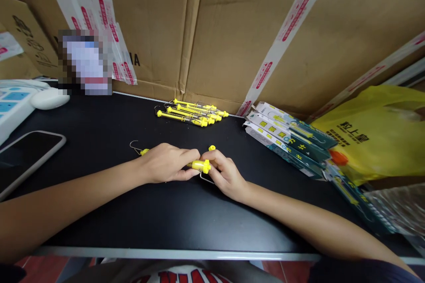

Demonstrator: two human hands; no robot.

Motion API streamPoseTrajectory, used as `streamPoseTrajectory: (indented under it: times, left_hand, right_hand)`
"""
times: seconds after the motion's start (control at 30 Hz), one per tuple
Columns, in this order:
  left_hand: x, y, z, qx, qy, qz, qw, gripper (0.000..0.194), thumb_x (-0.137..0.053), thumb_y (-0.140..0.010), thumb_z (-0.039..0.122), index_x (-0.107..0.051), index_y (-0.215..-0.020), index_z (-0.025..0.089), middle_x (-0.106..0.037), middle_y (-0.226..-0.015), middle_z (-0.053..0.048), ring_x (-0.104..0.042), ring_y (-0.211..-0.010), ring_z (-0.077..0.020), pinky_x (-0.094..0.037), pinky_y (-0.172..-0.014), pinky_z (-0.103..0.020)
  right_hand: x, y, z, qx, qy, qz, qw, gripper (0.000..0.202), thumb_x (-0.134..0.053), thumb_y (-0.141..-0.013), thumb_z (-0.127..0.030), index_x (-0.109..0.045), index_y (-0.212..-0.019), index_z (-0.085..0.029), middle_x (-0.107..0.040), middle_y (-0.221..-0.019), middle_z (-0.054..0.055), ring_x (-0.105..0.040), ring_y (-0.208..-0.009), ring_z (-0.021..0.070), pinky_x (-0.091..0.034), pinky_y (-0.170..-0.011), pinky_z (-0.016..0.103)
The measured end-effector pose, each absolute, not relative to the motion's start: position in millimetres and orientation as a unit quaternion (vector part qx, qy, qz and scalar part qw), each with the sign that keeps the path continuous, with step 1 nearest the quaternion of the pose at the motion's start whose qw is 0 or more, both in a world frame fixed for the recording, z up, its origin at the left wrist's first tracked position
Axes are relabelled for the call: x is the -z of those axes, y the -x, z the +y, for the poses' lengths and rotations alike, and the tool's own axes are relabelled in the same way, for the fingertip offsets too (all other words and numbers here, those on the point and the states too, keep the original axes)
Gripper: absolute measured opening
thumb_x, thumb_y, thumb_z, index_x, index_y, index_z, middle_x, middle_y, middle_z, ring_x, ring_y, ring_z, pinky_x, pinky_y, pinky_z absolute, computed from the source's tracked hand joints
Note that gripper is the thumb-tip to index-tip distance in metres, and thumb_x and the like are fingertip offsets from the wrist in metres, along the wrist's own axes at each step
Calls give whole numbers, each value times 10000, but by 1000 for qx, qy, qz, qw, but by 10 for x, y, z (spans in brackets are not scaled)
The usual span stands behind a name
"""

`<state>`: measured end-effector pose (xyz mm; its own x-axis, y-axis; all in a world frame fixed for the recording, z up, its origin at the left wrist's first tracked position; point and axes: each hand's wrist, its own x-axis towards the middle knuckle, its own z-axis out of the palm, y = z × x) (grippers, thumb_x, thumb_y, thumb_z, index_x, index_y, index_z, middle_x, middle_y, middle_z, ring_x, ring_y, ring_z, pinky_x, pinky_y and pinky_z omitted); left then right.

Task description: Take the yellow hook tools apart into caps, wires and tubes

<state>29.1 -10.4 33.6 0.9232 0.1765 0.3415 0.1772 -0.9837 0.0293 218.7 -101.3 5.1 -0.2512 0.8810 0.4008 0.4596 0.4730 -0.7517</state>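
Dark cloth sleeve (352, 270) noted | yellow-ended plastic tube (199, 166) clasped by left hand (166, 162) | right hand (230, 177) curled, hold undetermined | yellow cap (211, 147) unfitted | hooked yellow tubes (172, 116) grouped

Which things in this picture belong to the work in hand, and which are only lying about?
Work in hand, as I judge:
- yellow spring scale in left hand, right hand at its end
- loose yellow cap
- piled spring scales
- probably the printed boxes

Apparently just lying about:
- smartphone
- power strip
- yellow plastic bag
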Motion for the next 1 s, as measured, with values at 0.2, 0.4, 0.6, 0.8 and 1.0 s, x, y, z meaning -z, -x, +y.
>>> streamPoseTrajectory:
  times: [0.2, 0.4, 0.6, 0.8, 1.0]
  left_hand:
    - [-261, -317, -145, 241, 965, -84, 55, 206, -283, -960, 320, -431, -886, 198, -627, -739, 40, -628, -631, -101, -359, -510, -212]
    - [-241, -325, -160, 238, 961, -110, 88, 239, -274, -971, 343, -453, -914, 195, -630, -742, 31, -626, -621, -107, -354, -498, -215]
    - [-340, -332, -108, 192, 959, -197, 63, 241, -345, -953, 389, -476, -945, 187, -658, -763, 15, -639, -648, -129, -338, -485, -209]
    - [-294, -294, 64, 191, 959, -190, 93, 238, -403, -939, 406, -504, -955, 191, -641, -824, 11, -629, -755, -144, -348, -549, -222]
    - [-222, -298, 121, 180, 962, -169, 113, 284, -405, -935, 435, -544, -904, 189, -602, -798, 8, -581, -757, -157, -354, -599, -255]
  right_hand:
    - [-69, -2127, -1040, -358, 439, -675, 473, 140, -418, -944, -341, -459, -965, -209, -380, -592, -67, -322, -445, 70, -284, -439, 211]
    - [-34, -2118, -1021, -433, 430, -617, 497, 190, -460, -923, -393, -473, -979, -211, -345, -562, -84, -265, -399, 53, -234, -386, 196]
    - [-79, -2110, -1011, -417, 463, -632, 461, 163, -451, -928, -378, -452, -928, -216, -315, -535, -94, -264, -405, 56, -234, -407, 197]
    - [-132, -2326, -890, -199, 576, -711, 351, 103, -465, -911, -315, -468, -889, -215, -438, -533, -78, -392, -465, 80, -300, -503, 206]
    - [-83, -2438, -795, -24, 616, -750, 241, 116, -542, -858, -306, -598, -821, -211, -512, -549, -45, -481, -489, 96, -292, -495, 203]
